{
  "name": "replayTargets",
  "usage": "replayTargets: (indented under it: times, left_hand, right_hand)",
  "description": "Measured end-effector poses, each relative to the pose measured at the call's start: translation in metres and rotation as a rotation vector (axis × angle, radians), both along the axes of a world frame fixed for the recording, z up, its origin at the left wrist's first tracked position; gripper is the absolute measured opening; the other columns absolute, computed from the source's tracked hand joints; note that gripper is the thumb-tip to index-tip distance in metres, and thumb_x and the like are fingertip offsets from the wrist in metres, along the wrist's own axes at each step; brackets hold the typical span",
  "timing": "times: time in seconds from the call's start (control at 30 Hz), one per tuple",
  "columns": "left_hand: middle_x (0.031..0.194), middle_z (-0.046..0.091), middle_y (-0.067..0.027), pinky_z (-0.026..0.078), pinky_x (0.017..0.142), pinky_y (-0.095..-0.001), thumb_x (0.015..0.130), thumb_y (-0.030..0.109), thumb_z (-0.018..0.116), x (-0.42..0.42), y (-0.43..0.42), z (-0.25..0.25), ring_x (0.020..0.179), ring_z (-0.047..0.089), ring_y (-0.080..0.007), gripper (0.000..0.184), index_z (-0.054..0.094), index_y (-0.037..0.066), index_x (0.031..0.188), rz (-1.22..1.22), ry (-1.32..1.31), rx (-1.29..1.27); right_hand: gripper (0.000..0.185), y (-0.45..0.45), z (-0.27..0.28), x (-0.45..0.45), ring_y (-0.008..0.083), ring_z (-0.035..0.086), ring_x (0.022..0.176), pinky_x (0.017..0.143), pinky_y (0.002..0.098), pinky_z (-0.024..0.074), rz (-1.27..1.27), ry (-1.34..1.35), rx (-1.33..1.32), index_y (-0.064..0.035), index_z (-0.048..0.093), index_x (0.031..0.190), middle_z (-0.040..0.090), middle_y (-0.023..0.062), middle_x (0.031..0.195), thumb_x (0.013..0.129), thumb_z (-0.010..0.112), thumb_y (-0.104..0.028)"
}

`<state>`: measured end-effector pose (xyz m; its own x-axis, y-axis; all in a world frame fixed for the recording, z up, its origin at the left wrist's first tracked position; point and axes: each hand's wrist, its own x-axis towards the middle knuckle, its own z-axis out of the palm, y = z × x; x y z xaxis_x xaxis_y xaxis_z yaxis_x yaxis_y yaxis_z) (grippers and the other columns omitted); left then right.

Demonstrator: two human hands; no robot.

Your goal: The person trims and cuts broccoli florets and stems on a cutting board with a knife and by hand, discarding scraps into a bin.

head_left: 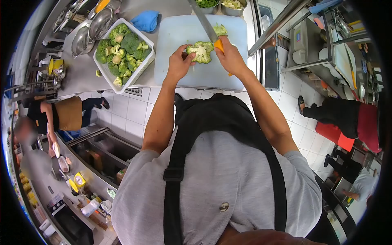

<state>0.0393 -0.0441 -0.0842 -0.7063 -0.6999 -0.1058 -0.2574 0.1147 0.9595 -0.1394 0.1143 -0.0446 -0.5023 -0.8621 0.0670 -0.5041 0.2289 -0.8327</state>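
My left hand grips a cut broccoli head by its left side, thumb and fingers around its edge. Its pale cut face is turned up, above the white cutting board. Closed around the orange handle of a large knife is my right hand, just right of the broccoli. The blade points up and away to the left. A smaller green piece of broccoli lies on the board beyond my right hand.
Left of the board stands a white basket of broccoli florets, with a blue cloth behind it. Metal colanders sit farther left. Bowls of chopped vegetables are at the back. Other people work at both sides.
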Motion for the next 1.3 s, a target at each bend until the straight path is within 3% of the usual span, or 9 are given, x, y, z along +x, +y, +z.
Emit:
replayTargets:
  times: [0.23, 0.53, 0.67, 0.77, 0.87, 0.97, 1.13, 1.2, 1.3]
  left_hand:
    - [0.095, 0.075, -0.0164, 0.063, 0.067, -0.0294, 0.101, 0.013, 0.073, -0.002, -0.005, -0.002, 0.08, 0.077, -0.0184, 0.044, 0.06, -0.007, 0.138, 0.003, 0.018, 0.104]
    - [0.095, 0.074, -0.0162, 0.065, 0.07, -0.0288, 0.101, 0.01, 0.073, -0.004, -0.006, -0.003, 0.082, 0.076, -0.0185, 0.043, 0.06, -0.01, 0.136, -0.003, 0.076, 0.128]
    - [0.097, 0.075, -0.0162, 0.064, 0.073, -0.0336, 0.099, 0.014, 0.076, 0.002, -0.007, -0.006, 0.085, 0.075, -0.0219, 0.044, 0.062, -0.006, 0.136, -0.008, 0.078, 0.169]
    - [0.103, 0.074, -0.016, 0.061, 0.081, -0.0448, 0.095, 0.022, 0.079, 0.011, -0.011, 0.01, 0.094, 0.073, -0.0295, 0.047, 0.067, 0.0, 0.135, -0.035, -0.175, -0.362]
    - [0.11, 0.072, -0.0149, 0.054, 0.091, -0.052, 0.088, 0.032, 0.081, -0.008, -0.009, 0.028, 0.102, 0.069, -0.0341, 0.047, 0.075, 0.004, 0.125, 0.065, -0.06, -0.531]
    - [0.107, 0.075, -0.014, 0.056, 0.089, -0.0462, 0.088, 0.037, 0.079, -0.048, -0.004, 0.039, 0.106, 0.07, -0.0308, 0.037, 0.081, 0.013, 0.116, -0.029, -0.23, -0.899]
    - [0.101, 0.077, -0.011, 0.05, 0.092, -0.0566, 0.086, 0.051, 0.075, -0.109, 0.002, 0.024, 0.101, 0.07, -0.031, 0.038, 0.084, 0.017, 0.102, -0.318, -0.639, -0.942]
    - [0.097, 0.078, -0.0104, 0.054, 0.087, -0.0526, 0.087, 0.039, 0.079, -0.097, 0.001, 0.036, 0.094, 0.072, -0.032, 0.028, 0.085, 0.014, 0.098, -0.182, -0.543, -0.997]
    - [0.094, 0.079, -0.0122, 0.058, 0.079, -0.0452, 0.086, 0.024, 0.083, -0.044, -0.02, 0.068, 0.083, 0.074, -0.0308, 0.016, 0.085, 0.012, 0.095, 0.119, -0.097, -0.685]
  right_hand:
    - [0.04, 0.0, -0.004, 0.015, 0.0517, 0.069, 0.096, 0.085, 0.0568, 0.0529, 0.06, -0.031, 0.035, 0.0001, 0.045, 0.136, 0.071, 0.0315, 0.099, 0.102, 0.061, -0.013]
    - [0.032, -0.01, -0.008, 0.021, 0.0508, 0.064, 0.111, 0.092, 0.0566, 0.0514, 0.113, 0.099, 0.144, -0.0003, 0.045, 0.13, 0.062, 0.0299, 0.129, 0.102, 0.058, -0.008]
    - [0.034, -0.018, -0.015, 0.009, 0.0519, 0.065, 0.107, 0.09, 0.0567, 0.0517, 0.007, 0.129, 0.062, -0.0012, 0.046, 0.133, 0.067, 0.0308, 0.117, 0.103, 0.059, -0.01]
    - [0.039, -0.004, -0.002, -0.007, 0.0527, 0.067, 0.101, 0.086, 0.0557, 0.0529, -0.05, 0.08, -0.029, -0.0025, 0.045, 0.138, 0.07, 0.0309, 0.107, 0.104, 0.06, -0.014]
    - [0.038, 0.012, 0.017, -0.011, 0.052, 0.069, 0.095, 0.081, 0.0541, 0.0541, -0.146, 0.032, -0.005, -0.0035, 0.046, 0.138, 0.071, 0.0297, 0.101, 0.105, 0.06, -0.015]
    - [0.038, 0.014, 0.002, -0.015, 0.0515, 0.069, 0.095, 0.081, 0.0536, 0.0541, -0.202, 0.041, -0.054, -0.0041, 0.046, 0.139, 0.071, 0.0292, 0.102, 0.106, 0.06, -0.016]
    - [0.036, 0.023, -0.017, -0.013, 0.0506, 0.069, 0.095, 0.081, 0.0525, 0.0545, -0.217, 0.079, -0.056, -0.0012, 0.049, 0.137, 0.07, 0.03, 0.101, 0.104, 0.058, -0.013]
    - [0.034, 0.031, -0.03, -0.015, 0.0495, 0.069, 0.092, 0.078, 0.0515, 0.0539, -0.191, 0.111, -0.087, -0.003, 0.049, 0.137, 0.068, 0.0284, 0.101, 0.105, 0.057, -0.011]
    - [0.034, 0.048, -0.015, -0.012, 0.0508, 0.069, 0.092, 0.077, 0.0528, 0.0532, -0.176, 0.12, -0.088, -0.0041, 0.05, 0.136, 0.069, 0.0298, 0.099, 0.105, 0.06, -0.013]
